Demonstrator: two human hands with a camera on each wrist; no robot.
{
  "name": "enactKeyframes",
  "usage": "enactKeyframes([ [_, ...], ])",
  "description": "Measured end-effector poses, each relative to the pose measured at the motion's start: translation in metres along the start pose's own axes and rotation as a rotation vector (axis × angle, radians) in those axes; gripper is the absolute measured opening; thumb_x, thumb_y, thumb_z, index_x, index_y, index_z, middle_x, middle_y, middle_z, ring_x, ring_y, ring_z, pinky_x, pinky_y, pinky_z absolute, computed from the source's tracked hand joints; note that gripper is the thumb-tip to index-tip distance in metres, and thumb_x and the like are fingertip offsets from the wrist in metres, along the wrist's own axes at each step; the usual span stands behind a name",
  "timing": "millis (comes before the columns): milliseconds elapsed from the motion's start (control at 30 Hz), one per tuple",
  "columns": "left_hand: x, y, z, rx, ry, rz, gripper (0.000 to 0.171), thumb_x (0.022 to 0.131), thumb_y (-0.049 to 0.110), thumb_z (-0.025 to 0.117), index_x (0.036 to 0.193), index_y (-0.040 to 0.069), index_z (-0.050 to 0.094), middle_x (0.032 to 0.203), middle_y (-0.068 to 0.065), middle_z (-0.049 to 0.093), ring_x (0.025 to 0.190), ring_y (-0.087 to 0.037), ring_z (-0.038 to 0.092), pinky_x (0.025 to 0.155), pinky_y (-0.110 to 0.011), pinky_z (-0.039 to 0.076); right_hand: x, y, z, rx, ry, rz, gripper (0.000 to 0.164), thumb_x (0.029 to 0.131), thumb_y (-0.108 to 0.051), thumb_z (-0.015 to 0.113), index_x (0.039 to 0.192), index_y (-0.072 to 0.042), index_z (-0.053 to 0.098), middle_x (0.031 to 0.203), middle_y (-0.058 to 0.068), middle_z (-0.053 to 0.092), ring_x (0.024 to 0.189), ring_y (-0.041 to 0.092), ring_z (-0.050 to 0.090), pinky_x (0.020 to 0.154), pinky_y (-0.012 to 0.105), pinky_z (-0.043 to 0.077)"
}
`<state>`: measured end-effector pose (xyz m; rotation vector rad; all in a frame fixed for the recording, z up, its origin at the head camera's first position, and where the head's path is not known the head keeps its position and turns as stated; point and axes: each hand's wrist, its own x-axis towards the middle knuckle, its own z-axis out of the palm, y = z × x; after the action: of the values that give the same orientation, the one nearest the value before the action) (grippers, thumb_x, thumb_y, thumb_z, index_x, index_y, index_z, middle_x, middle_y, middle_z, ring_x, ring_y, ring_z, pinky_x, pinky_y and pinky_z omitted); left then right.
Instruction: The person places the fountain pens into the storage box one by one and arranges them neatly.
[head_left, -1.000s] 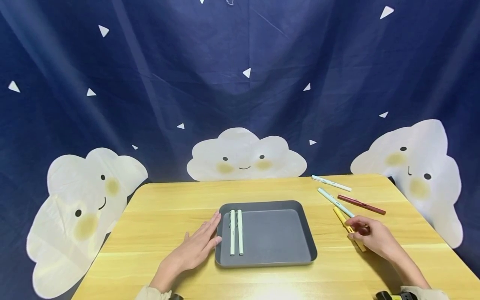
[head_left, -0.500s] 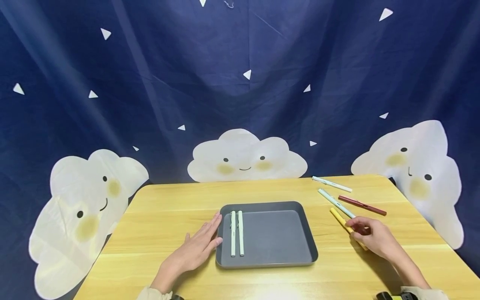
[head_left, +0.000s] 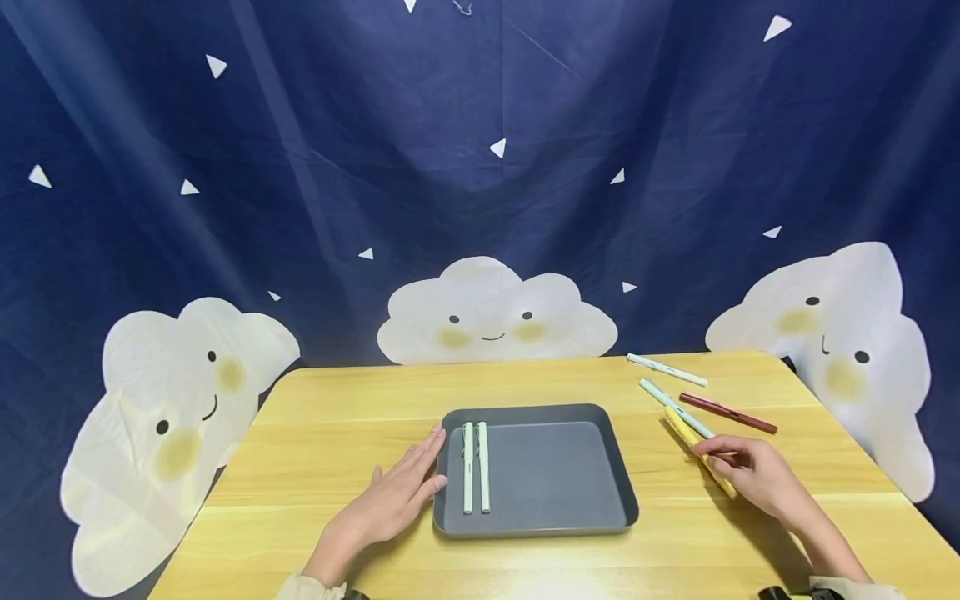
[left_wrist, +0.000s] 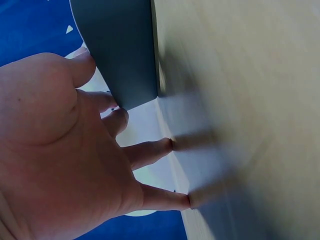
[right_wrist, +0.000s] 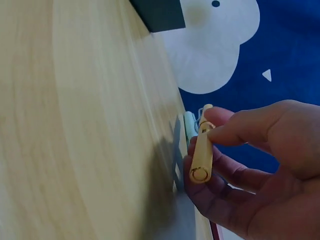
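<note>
My right hand [head_left: 753, 473] pinches a yellow pen [right_wrist: 202, 155] between thumb and fingers, its end toward the camera in the right wrist view. Behind the yellow pen lies a light blue pen [head_left: 675, 407] on the table. My left hand [head_left: 390, 498] rests with straight fingers against the left side of a dark grey tray [head_left: 555, 531]; in the left wrist view, its thumb and some fingertips are at the tray's wall [left_wrist: 122, 50]. Two pale green pens [head_left: 483, 467] lie side by side, lengthwise, near the tray's left wall.
A dark red pen [head_left: 727, 412] and a white pen [head_left: 667, 368] lie at the back right of the wooden table [head_left: 360, 396]. Behind the table's far edge hangs a dark blue curtain [head_left: 420, 167] with printed clouds and white triangles.
The yellow pen has shifted and turned slightly in my right hand, which has barely moved. My left hand, the tray and the other pens stay in place; the head view drifts slightly.
</note>
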<state>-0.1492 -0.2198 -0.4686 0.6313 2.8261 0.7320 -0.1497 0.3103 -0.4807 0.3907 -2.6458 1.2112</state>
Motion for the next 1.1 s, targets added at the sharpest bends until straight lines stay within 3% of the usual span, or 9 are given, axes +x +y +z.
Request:
enactKeyframes([
  [233, 0.001, 0.000, 0.000, 0.000, -0.007, -0.005, 0.065, 0.111, 0.044, 0.040, 0.167, 0.022, 0.015, 0.172, 0.004, 0.009, 0.153, -0.040, 0.022, 0.103, -0.087, 0.012, 0.002, -0.001, 0.001, 0.162, -0.034, 0.019, 0.022, 0.097, 0.008, 0.061, 0.116, 0.005, 0.073, 0.095, -0.010, 0.073, 0.057, 0.006, 0.045, 0.042, 0.032, 0.035],
  [367, 0.001, 0.001, -0.001, 0.002, -0.009, -0.008, 0.065, 0.111, 0.045, 0.039, 0.167, 0.022, 0.015, 0.172, 0.004, 0.008, 0.153, -0.040, 0.022, 0.104, -0.086, 0.012, 0.002, -0.006, 0.000, 0.200, -0.045, 0.077, 0.022, 0.100, 0.005, 0.060, 0.118, 0.005, 0.072, 0.080, -0.003, 0.065, 0.052, 0.007, 0.042, 0.038, 0.032, 0.032],
  [533, 0.001, 0.002, -0.001, 0.003, -0.008, -0.008, 0.065, 0.111, 0.045, 0.039, 0.167, 0.022, 0.015, 0.172, 0.004, 0.009, 0.153, -0.040, 0.022, 0.103, -0.086, 0.013, 0.003, -0.013, 0.000, 0.199, -0.039, 0.136, 0.023, 0.101, 0.001, 0.059, 0.120, 0.004, 0.071, 0.090, -0.001, 0.067, 0.055, 0.009, 0.045, 0.039, 0.031, 0.034],
  [700, 0.001, 0.002, -0.001, 0.003, -0.005, -0.006, 0.065, 0.111, 0.045, 0.039, 0.167, 0.022, 0.015, 0.172, 0.003, 0.009, 0.153, -0.040, 0.022, 0.103, -0.087, 0.013, 0.004, -0.018, 0.001, 0.208, -0.019, 0.161, 0.023, 0.101, -0.001, 0.060, 0.119, 0.006, 0.071, 0.086, 0.001, 0.067, 0.054, 0.007, 0.045, 0.039, 0.032, 0.034],
  [967, 0.001, 0.002, -0.002, 0.001, -0.006, -0.002, 0.065, 0.111, 0.044, 0.040, 0.167, 0.022, 0.015, 0.172, 0.003, 0.009, 0.153, -0.040, 0.022, 0.103, -0.087, 0.013, 0.005, -0.017, 0.002, 0.222, -0.014, 0.128, 0.029, 0.096, -0.006, 0.072, 0.120, 0.010, 0.069, 0.103, -0.001, 0.078, 0.077, 0.006, 0.068, 0.060, 0.024, 0.054],
  [1100, 0.001, 0.002, -0.002, -0.001, -0.007, -0.003, 0.065, 0.111, 0.044, 0.040, 0.167, 0.021, 0.015, 0.172, 0.004, 0.009, 0.153, -0.040, 0.022, 0.102, -0.087, 0.013, 0.005, -0.017, 0.003, 0.253, -0.009, 0.094, 0.026, 0.095, -0.001, 0.071, 0.119, 0.010, 0.069, 0.097, 0.003, 0.077, 0.070, 0.008, 0.066, 0.055, 0.026, 0.053],
])
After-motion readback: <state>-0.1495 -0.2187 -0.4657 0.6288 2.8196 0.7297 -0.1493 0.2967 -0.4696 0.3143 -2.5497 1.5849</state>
